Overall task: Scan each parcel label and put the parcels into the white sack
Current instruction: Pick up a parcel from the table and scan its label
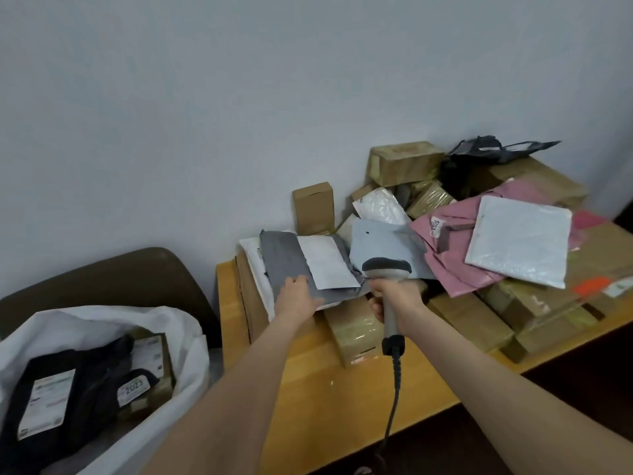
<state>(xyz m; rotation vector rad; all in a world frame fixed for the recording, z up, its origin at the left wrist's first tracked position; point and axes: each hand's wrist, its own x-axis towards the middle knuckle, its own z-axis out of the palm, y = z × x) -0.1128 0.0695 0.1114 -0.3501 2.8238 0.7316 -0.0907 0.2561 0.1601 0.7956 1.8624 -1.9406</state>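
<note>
Grey parcel (291,265) is steadied at the pile's left edge by the left hand (296,296) (pinched or just pressed, can't be told). Scanner (387,268) is clamped in the right hand (397,298); label (329,264) is best held flat, beam squared on it.

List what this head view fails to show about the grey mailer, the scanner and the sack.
- Text on the label of the grey mailer: head view, too blurred.
- Window of the barcode scanner: head view, faces away from the camera.
- Grip of the left hand: head view, pinching or pressing the mailer; its underside is hidden.
- Base of the white sack: head view, cut off by the bottom edge.
</note>
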